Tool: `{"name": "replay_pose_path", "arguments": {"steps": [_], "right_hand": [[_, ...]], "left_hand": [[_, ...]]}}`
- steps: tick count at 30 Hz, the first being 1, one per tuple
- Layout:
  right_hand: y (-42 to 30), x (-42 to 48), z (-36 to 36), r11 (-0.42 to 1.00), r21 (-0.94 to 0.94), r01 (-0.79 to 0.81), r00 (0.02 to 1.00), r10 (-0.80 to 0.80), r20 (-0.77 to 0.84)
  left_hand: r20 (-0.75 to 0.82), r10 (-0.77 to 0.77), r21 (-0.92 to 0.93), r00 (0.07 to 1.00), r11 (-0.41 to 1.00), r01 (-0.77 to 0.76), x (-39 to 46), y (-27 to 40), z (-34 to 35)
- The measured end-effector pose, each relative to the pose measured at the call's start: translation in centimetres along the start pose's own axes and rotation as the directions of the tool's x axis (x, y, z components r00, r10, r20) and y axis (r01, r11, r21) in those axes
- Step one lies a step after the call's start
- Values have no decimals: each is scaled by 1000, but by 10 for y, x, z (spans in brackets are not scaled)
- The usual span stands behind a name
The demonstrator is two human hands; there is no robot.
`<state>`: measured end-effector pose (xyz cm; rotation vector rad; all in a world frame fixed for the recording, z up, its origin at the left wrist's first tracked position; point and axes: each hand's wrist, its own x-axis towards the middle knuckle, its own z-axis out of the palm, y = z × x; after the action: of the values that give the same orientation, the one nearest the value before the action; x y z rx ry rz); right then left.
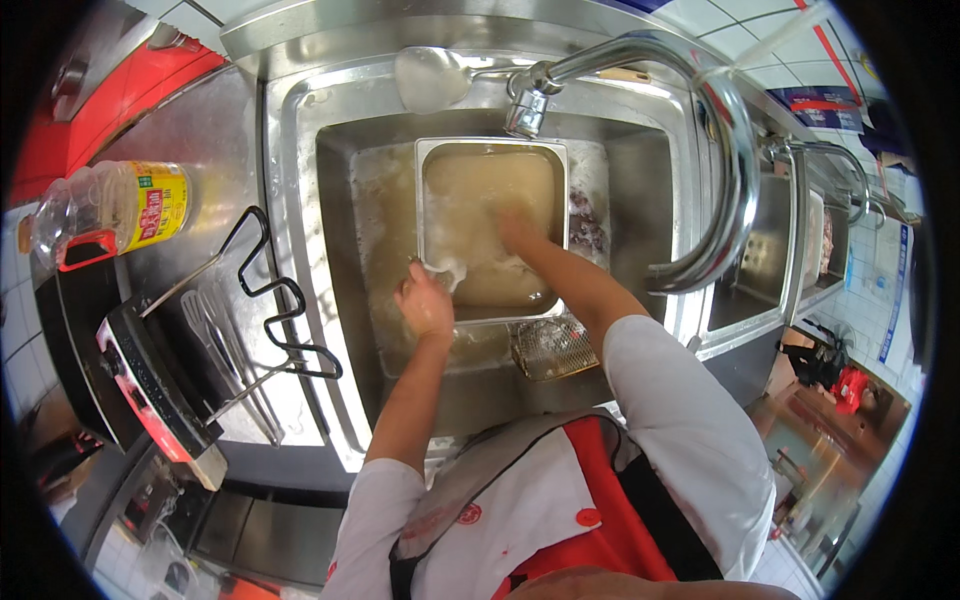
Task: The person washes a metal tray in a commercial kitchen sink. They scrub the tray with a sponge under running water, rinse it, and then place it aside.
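Observation:
A rectangular stainless steel pan [562, 225] full of cloudy tan water stands in a metal sink [341, 300] that also holds murky water. My left hand [425, 300] is at the pan's left edge, its fingers closed around the rim or something by it; which one is unclear. White foam or a pale scrap lies beside those fingers, inside the pan. My right hand [519, 229] reaches into the pan, with its fingers under the cloudy water, so what they touch is hidden. A wire mesh basket [555, 347] sits partly under the pan's near right corner.
A chrome faucet [527, 112] arches over the sink from the right. Behind the pan, a wide metal ladle or turner [433, 80] rests on the ledge. On the left counter are a large plastic bottle [142, 208], metal tongs [225, 352] and an appliance with a bent black handle [289, 300].

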<state>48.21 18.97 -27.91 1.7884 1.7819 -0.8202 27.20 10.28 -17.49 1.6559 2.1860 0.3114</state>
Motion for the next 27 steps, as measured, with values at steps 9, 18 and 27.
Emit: {"name": "replay_pose_path", "arguments": {"steps": [9, 18, 27], "right_hand": [[-59, -67, 49, 885, -288, 365, 918, -290, 271], [-47, -1, 10, 944, 166, 285, 958, -285, -26], [-5, -28, -16, 954, 285, -95, 995, 100, -3]], "left_hand": [[13, -11, -36, 1000, 999, 12, 3, 2, 2], [-19, 12, -1, 1000, 1000, -12, 2, -5, 3], [-46, 34, -31, 998, 999, -35, 0, -6, 4]]}}
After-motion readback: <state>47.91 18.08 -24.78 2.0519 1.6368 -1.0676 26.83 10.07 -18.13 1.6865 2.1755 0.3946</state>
